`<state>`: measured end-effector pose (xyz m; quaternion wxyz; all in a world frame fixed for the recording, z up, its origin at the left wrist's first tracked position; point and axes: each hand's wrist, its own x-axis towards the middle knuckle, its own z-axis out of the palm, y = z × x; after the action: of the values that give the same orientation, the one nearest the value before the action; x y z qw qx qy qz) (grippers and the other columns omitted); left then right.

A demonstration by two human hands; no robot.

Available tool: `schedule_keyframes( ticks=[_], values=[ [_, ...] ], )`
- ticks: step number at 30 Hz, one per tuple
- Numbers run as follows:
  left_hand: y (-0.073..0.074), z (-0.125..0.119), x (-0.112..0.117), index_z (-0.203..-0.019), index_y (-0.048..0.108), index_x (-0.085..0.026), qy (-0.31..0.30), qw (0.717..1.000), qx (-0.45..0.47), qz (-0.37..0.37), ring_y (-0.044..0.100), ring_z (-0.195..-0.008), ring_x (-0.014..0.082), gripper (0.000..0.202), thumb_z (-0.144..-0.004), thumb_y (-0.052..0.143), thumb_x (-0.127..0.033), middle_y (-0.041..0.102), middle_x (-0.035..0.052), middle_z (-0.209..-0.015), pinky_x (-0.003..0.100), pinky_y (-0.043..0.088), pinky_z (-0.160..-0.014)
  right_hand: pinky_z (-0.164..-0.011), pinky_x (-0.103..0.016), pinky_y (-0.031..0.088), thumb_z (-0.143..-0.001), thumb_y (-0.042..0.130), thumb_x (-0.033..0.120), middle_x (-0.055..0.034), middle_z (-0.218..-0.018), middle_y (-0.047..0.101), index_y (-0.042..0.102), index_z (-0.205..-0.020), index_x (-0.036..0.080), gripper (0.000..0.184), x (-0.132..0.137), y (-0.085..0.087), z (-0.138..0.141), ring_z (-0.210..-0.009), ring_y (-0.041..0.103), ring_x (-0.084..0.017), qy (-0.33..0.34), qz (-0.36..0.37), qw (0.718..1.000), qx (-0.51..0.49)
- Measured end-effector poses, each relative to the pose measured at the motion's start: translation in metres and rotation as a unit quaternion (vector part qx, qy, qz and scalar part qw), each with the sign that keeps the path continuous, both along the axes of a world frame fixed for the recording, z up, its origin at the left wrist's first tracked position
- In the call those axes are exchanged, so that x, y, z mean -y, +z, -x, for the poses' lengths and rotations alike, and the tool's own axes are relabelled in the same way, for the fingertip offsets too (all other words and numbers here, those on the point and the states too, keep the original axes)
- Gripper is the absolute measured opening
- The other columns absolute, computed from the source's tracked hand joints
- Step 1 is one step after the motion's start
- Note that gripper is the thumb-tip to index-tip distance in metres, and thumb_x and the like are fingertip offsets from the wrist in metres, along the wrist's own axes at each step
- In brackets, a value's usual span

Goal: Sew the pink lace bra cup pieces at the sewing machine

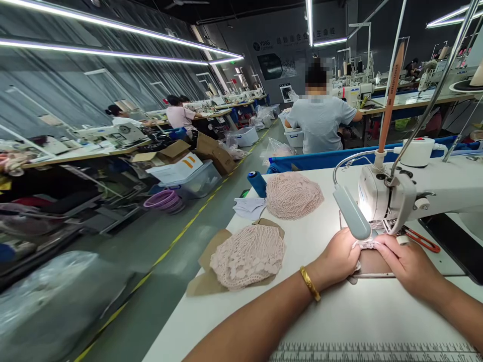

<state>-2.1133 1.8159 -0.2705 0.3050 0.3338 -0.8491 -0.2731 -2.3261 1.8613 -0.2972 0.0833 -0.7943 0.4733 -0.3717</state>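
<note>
Both hands are at the needle area of a white sewing machine (377, 191). My left hand (337, 256), with a gold bangle at the wrist, pinches one end of a small strip of pale pink lace (365, 245). From the other side, my right hand (409, 264) grips the same lace between thumb and fingers. The lamp head partly covers the needle and presser foot, so I cannot tell whether the lace lies under the foot. To the left lie two piles of pink lace pieces, a nearer pile (249, 256) on brown paper and a farther pile (294, 195).
A grey lamp (351, 212) hangs just above my hands. Orange-handled snips (422, 240) and a black phone (455, 246) lie right of the needle. A blue thread cone (257, 184) stands at the table's left edge. A ruler (377, 353) runs along the front. A co-worker (319, 118) sits ahead.
</note>
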Motion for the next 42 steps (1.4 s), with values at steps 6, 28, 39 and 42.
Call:
schedule_keyframes(
  ticks=[6,28,39,42],
  values=[
    [-0.007,0.001,-0.002,-0.095,0.067,-0.021,-0.021,1.0,0.015,-0.011,0.065,-0.091,0.0206,0.021,-0.086,0.053,-0.009,0.073,0.0031,-0.097,0.033,0.054,-0.091,-0.063,-0.032,0.051,-0.117,0.039,0.026,0.0006,-0.092,0.078,0.065,-0.11,0.023,0.028,0.0,-0.001,-0.001,-0.062,0.066,-0.017,-0.013,0.115,0.992,-0.055],
    [-0.013,0.0,0.002,-0.078,0.073,-0.02,0.036,0.996,0.027,-0.074,0.067,-0.084,0.019,0.026,-0.099,0.059,-0.025,0.075,0.0009,-0.086,0.028,0.053,-0.083,-0.07,-0.031,0.061,-0.112,0.044,0.022,-0.0032,-0.101,0.082,0.076,-0.118,0.024,0.033,-0.004,-0.008,-0.003,-0.073,0.074,-0.018,-0.015,0.099,0.995,-0.017],
    [-0.008,0.002,0.004,-0.082,0.079,-0.022,0.029,0.985,0.019,-0.169,0.068,-0.081,0.0171,0.009,-0.087,0.073,-0.026,0.077,-0.0021,-0.084,0.026,0.053,-0.076,-0.061,-0.03,0.054,-0.113,0.045,0.026,0.0002,-0.088,0.079,0.073,-0.108,0.025,0.028,-0.002,0.0,-0.005,-0.061,0.067,-0.017,-0.013,0.056,0.998,0.006],
    [-0.011,0.001,0.003,-0.087,0.082,-0.021,0.022,0.982,0.006,-0.185,0.069,-0.084,0.0176,0.009,-0.085,0.079,-0.029,0.078,-0.0014,-0.087,0.026,0.054,-0.079,-0.068,-0.03,0.056,-0.113,0.044,0.025,-0.0009,-0.094,0.079,0.072,-0.105,0.025,0.029,-0.001,0.001,-0.005,-0.074,0.072,-0.018,0.007,0.038,0.999,0.009]
  ],
)
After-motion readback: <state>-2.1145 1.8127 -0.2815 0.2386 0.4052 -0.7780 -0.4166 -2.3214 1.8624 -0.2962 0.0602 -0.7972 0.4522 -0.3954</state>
